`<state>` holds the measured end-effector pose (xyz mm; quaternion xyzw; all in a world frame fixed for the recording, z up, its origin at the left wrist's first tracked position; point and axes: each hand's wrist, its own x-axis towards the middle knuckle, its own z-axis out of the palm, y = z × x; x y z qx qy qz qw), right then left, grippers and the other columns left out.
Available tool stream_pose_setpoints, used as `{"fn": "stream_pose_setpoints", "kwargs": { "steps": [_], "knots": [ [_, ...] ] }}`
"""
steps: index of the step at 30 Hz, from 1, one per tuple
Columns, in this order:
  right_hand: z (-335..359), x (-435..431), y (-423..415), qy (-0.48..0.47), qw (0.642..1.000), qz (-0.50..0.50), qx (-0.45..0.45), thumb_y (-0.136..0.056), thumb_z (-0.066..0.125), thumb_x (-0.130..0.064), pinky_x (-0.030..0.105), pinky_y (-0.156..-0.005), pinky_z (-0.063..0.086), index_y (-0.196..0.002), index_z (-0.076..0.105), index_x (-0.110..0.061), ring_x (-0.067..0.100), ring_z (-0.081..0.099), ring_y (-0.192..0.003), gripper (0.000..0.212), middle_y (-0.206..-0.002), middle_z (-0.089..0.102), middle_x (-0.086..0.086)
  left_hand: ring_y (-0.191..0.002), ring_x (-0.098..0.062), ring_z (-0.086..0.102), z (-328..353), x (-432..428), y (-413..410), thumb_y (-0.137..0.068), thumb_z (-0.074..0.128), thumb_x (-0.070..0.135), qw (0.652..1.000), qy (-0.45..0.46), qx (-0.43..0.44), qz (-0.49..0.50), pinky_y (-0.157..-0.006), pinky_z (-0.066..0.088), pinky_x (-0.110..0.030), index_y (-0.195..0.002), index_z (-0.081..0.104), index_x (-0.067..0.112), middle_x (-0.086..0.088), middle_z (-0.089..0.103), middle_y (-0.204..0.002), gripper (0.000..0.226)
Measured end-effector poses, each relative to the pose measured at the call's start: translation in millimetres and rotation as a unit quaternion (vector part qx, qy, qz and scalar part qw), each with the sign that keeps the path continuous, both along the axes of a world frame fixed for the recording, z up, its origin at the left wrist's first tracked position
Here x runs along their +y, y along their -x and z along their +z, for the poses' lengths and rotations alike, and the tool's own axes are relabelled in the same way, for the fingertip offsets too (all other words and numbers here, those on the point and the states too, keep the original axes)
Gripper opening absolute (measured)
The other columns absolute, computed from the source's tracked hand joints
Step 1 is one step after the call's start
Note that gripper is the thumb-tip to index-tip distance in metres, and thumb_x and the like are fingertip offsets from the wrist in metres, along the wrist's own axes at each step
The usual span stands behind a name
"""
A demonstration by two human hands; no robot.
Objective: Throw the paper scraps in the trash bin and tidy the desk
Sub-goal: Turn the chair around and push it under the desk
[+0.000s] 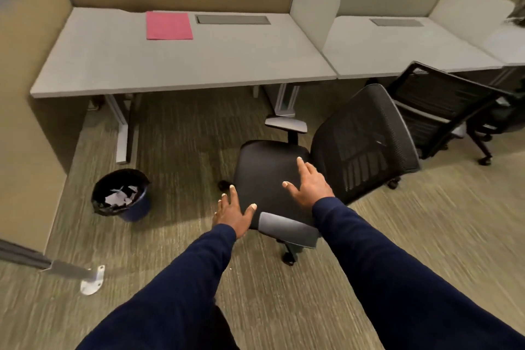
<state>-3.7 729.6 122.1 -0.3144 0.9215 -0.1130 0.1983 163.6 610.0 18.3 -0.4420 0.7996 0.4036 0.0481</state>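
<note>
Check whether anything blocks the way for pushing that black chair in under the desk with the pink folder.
Nothing visible does. The black chair sits on open carpet right of the gap under the desk. The trash bin stands off left. Both hands are open over the seat.

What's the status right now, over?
Left hand, right hand open over black office chair. White paper scraps in black-lined bin. Pink folder on desk.

We're looking through one wide head-worn camera, standing height, tilted forward and down: the chair [272, 179] sits close below us, the tabletop [181, 65] farther ahead, edges of the floor [426, 236] bowing outward.
</note>
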Motion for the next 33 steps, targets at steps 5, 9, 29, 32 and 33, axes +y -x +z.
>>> {"fn": "stream_pose_setpoints", "kwargs": {
  "steps": [5, 9, 29, 32, 33],
  "knots": [
    [21, 49, 38, 0.006, 1.0, 0.003, 0.017, -0.096, 0.055, -0.052, 0.048, -0.119, 0.032, -0.162, 0.008, -0.026, 0.031, 0.026, -0.15, 0.085, -0.168, 0.017, 0.008, -0.153, -0.034, 0.009, 4, 52, 37, -0.097, 0.044, 0.06, 1.0, 0.007, -0.009, -0.025, -0.122, 0.02, -0.051, -0.159, -0.008, 0.022, -0.018, 0.006, -0.167, 0.09],
    [34, 72, 77, 0.007, 0.999, 0.023, 0.047, -0.096, 0.055, -0.053, 0.047, -0.119, 0.032, -0.162, 0.008, -0.025, 0.031, 0.027, -0.15, 0.085, -0.167, 0.018, 0.009, -0.153, -0.034, 0.008, 0, 75, 70, -0.097, 0.043, 0.061, 0.999, -0.002, -0.02, -0.035, -0.122, 0.02, -0.051, -0.159, -0.009, 0.023, -0.017, 0.006, -0.167, 0.09],
    [101, 127, 328, -0.062, 0.974, 0.142, 0.167, -0.096, 0.057, -0.048, 0.048, -0.116, 0.036, -0.156, 0.032, -0.023, 0.031, 0.035, -0.145, 0.069, -0.16, 0.035, 0.007, -0.147, -0.034, 0.027, 90, 184, 349, -0.091, 0.045, 0.068, 0.989, -0.067, 0.108, -0.078, -0.119, 0.026, -0.047, -0.159, 0.014, 0.014, -0.018, 0.028, -0.159, 0.092],
    [100, 132, 360, -0.064, 0.973, 0.153, 0.161, -0.097, 0.056, -0.048, 0.048, -0.117, 0.034, -0.156, 0.033, -0.023, 0.031, 0.034, -0.146, 0.068, -0.16, 0.035, 0.008, -0.146, -0.035, 0.029, 106, 203, 384, -0.087, 0.049, 0.072, 0.988, -0.074, 0.118, -0.061, -0.118, 0.028, -0.049, -0.158, 0.014, 0.014, -0.017, 0.027, -0.159, 0.098],
    [97, 134, 369, -0.063, 0.973, 0.158, 0.157, -0.097, 0.056, -0.048, 0.048, -0.117, 0.034, -0.156, 0.033, -0.022, 0.031, 0.034, -0.146, 0.068, -0.16, 0.035, 0.009, -0.146, -0.036, 0.029, 109, 209, 394, -0.086, 0.05, 0.073, 0.989, -0.074, 0.114, -0.055, -0.117, 0.029, -0.05, -0.159, 0.014, 0.014, -0.017, 0.027, -0.159, 0.1]
  ]
}}
